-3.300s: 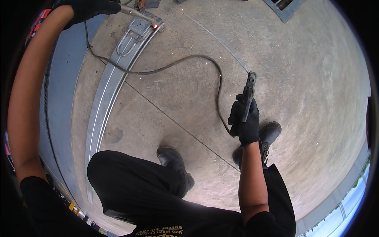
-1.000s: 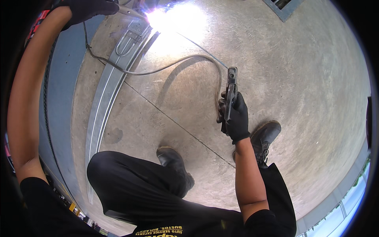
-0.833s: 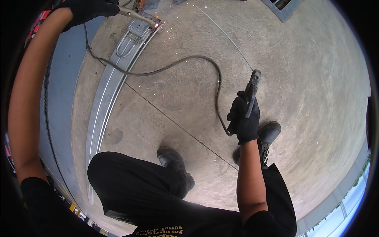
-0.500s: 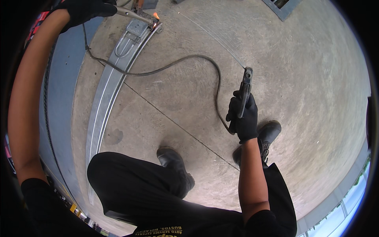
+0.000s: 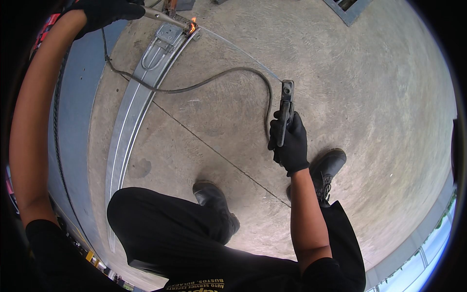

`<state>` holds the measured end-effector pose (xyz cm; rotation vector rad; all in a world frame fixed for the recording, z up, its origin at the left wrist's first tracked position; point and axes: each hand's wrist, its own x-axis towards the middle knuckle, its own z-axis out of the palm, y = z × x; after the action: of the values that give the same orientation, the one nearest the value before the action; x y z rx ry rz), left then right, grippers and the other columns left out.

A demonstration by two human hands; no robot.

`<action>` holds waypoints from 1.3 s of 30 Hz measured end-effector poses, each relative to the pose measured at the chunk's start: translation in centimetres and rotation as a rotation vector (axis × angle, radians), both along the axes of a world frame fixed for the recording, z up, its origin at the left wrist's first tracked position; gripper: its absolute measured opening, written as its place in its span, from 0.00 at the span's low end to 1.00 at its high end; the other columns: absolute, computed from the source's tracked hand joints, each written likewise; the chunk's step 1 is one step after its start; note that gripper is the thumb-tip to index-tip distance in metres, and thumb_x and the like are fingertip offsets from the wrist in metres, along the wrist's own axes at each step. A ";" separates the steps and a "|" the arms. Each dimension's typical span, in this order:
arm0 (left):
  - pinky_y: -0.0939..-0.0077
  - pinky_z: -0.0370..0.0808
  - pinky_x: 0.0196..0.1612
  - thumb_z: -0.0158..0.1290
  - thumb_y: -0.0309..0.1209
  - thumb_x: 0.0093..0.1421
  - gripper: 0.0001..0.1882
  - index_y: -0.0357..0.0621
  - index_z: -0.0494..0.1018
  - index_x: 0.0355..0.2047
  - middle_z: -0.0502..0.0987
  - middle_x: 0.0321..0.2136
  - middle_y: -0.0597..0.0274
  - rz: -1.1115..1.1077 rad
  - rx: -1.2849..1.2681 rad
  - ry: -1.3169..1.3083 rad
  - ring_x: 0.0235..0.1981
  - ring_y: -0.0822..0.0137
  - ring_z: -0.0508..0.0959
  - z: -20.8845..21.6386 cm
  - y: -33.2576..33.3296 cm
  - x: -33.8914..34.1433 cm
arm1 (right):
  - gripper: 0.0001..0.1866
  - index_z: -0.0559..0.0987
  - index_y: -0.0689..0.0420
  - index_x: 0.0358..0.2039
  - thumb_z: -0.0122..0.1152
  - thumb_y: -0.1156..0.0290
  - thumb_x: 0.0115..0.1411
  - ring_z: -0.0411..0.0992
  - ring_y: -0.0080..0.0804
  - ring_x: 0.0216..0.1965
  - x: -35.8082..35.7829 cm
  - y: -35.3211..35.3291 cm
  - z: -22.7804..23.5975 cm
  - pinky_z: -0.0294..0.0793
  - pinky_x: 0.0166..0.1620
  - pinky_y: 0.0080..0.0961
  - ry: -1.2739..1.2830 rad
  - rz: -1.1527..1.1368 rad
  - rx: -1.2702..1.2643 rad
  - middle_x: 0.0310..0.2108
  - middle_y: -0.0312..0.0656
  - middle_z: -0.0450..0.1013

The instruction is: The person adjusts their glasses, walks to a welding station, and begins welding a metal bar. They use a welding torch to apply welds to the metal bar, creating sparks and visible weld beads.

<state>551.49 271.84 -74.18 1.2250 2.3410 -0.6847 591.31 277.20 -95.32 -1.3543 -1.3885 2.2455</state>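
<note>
My right hand (image 5: 290,146), in a black glove, is closed round a dark welding electrode holder (image 5: 287,100). From its jaw a long thin welding rod (image 5: 243,51) slants up and left to the far end of a grey metal rail (image 5: 127,126). A small orange flame (image 5: 192,25) burns there, by the rod's tip. At the upper left my gloved left hand (image 5: 104,14) is closed on a silver metal tool (image 5: 158,16) with a hole in its shank; the tool's far end reaches the burning spot. A U-shaped metal loop (image 5: 153,57) sits on the rail.
A dark cable (image 5: 204,80) crosses the rail and curves toward the electrode holder. Left of the rail lies a blue-grey surface (image 5: 80,87). My boots (image 5: 214,204) stand on the concrete floor (image 5: 379,97). A metal-framed floor opening (image 5: 348,9) is at the top right.
My right hand has moved left and slightly up with the electrode holder, bringing the rod's tip to the rail's end. The flame there looks larger. My left hand has hardly moved.
</note>
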 end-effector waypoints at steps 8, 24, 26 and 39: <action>0.62 0.75 0.53 0.59 0.52 0.59 0.28 0.44 0.80 0.51 0.83 0.45 0.49 0.036 0.037 -0.005 0.48 0.52 0.81 0.1 -0.2 0.2 | 0.19 0.70 0.63 0.52 0.59 0.68 0.64 0.67 0.24 0.19 1.9 1.8 0.5 0.72 0.23 0.25 0.003 -0.226 -0.031 0.26 0.35 0.68; 0.62 0.75 0.51 0.60 0.51 0.59 0.26 0.42 0.81 0.48 0.83 0.43 0.49 0.096 0.010 -0.037 0.46 0.53 0.82 -0.5 0.6 -1.1 | 0.22 0.68 0.57 0.55 0.60 0.63 0.65 0.63 0.19 0.22 4.3 4.4 0.5 0.68 0.25 0.22 0.071 -0.238 -0.138 0.26 0.31 0.65; 0.62 0.76 0.50 0.60 0.51 0.59 0.26 0.42 0.81 0.47 0.83 0.42 0.49 0.080 0.014 -0.027 0.46 0.53 0.82 -0.4 0.8 -1.0 | 0.21 0.68 0.57 0.55 0.60 0.63 0.65 0.63 0.20 0.21 4.1 4.4 0.6 0.68 0.25 0.22 0.061 -0.209 -0.121 0.25 0.30 0.64; 0.59 0.75 0.47 0.60 0.51 0.58 0.24 0.40 0.81 0.39 0.82 0.38 0.47 0.037 0.012 0.026 0.43 0.49 0.81 -1.0 1.7 -1.4 | 0.19 0.69 0.62 0.51 0.60 0.69 0.63 0.66 0.24 0.18 3.4 5.1 0.1 0.71 0.22 0.25 0.060 -0.220 -0.182 0.23 0.34 0.66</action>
<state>550.12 273.50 -75.14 1.1811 2.3862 -0.6792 594.76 282.28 -95.21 -1.4037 -0.9830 2.2874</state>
